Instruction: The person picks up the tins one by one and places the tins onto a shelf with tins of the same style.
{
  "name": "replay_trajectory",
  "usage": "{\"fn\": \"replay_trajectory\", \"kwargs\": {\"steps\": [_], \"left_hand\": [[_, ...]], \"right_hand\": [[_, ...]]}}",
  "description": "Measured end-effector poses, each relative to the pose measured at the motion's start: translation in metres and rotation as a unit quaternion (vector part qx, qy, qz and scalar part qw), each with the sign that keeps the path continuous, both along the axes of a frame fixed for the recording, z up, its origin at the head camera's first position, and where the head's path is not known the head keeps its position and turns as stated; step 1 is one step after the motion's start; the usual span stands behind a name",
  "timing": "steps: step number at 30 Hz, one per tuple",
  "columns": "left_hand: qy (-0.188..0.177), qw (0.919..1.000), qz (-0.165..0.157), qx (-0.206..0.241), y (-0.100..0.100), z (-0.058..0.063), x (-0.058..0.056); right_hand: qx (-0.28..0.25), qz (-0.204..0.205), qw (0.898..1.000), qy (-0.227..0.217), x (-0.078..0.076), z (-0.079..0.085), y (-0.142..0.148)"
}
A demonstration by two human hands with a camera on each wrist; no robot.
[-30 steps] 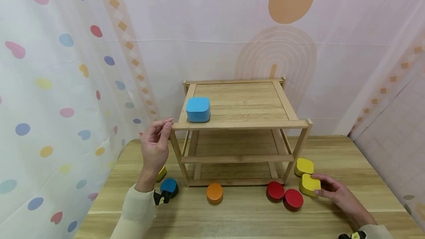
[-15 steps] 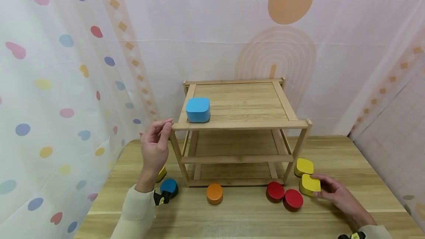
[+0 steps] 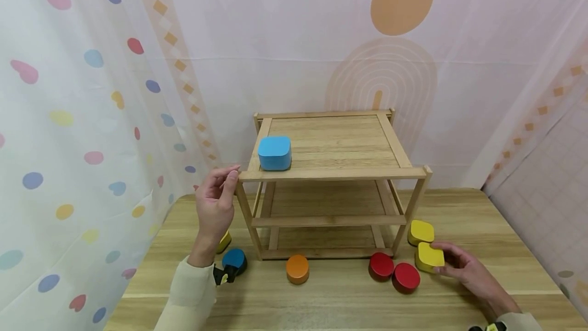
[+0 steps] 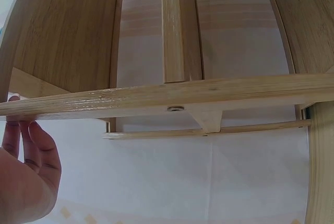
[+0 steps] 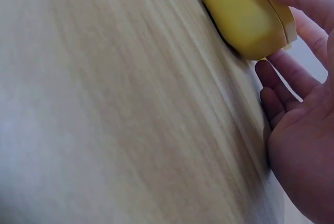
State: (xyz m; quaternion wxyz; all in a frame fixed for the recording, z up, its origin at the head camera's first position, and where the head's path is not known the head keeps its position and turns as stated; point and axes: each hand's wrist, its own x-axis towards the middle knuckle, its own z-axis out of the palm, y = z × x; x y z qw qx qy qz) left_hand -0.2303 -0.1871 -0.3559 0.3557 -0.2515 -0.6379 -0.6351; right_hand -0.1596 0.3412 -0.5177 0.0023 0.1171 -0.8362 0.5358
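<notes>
My left hand (image 3: 214,203) pinches the front left corner of a three-tier wooden shelf (image 3: 333,173). Seen from the left wrist, its fingertips meet the underside and edge of a wooden rail (image 4: 172,96). On the shelf's top tier, near that corner, sits a light blue rounded-square box (image 3: 274,154). At the right, my right hand (image 3: 466,269) holds a yellow rounded-square box (image 3: 430,258) between thumb and fingers. The right wrist view shows a lid seam on this yellow box (image 5: 248,15), low against the table; whether it touches the surface I cannot tell.
A second yellow box (image 3: 421,232) stands just behind the held one. Two red round tins (image 3: 381,266) lie to its left. An orange round tin (image 3: 297,268) is at front centre. A blue round tin (image 3: 235,261) and another yellow box (image 3: 223,241) are partly hidden by my left arm.
</notes>
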Motion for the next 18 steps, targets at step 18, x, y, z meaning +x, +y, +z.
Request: {"fn": "replay_trajectory", "kwargs": {"steps": [18], "left_hand": [[-0.006, 0.9999, 0.006, -0.006, -0.0007, 0.0001, -0.0003]], "right_hand": [[-0.019, 0.005, 1.0, 0.005, 0.006, 0.0011, 0.0061]]}}
